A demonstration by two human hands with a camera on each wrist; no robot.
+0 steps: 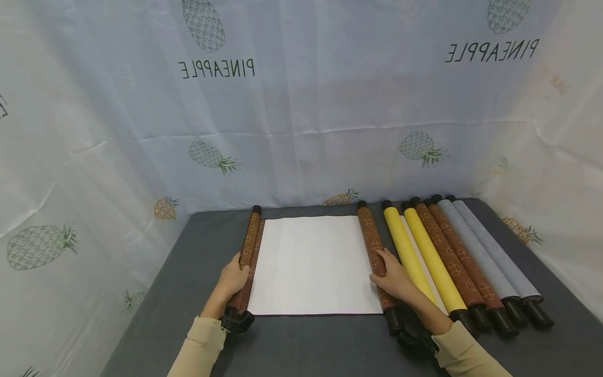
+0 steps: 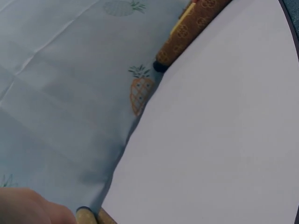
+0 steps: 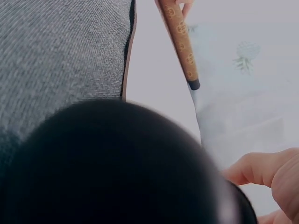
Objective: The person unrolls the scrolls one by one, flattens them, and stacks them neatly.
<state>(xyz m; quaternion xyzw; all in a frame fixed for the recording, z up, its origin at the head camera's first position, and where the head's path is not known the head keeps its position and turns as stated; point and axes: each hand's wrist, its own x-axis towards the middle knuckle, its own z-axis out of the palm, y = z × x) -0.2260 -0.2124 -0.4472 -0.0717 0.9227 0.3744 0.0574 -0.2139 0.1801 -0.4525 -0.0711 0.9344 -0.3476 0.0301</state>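
A scroll lies partly unrolled on the dark table, its white sheet (image 1: pixel 313 267) spread between two brown patterned rolls with black end knobs. At the left roll (image 1: pixel 253 230), my left hand (image 1: pixel 233 276) grips it around the middle. My right hand (image 1: pixel 395 276) holds the right roll (image 1: pixel 369 230) lower down, thumb and fingers on opposite sides. In the left wrist view, part of the left hand (image 2: pixel 35 207) shows beside a roll end. A large black rounded shape (image 3: pixel 117 163) covers much of the right wrist view, beside the right hand's fingers (image 3: pixel 254 170).
To the right, rolled scrolls lie side by side: yellow (image 1: pixel 400 235), brown (image 1: pixel 445 248) and grey (image 1: pixel 485 251), all with black knobs. A pineapple-print cloth (image 1: pixel 301 104) hangs behind and beside the grey-covered table (image 1: pixel 311 345).
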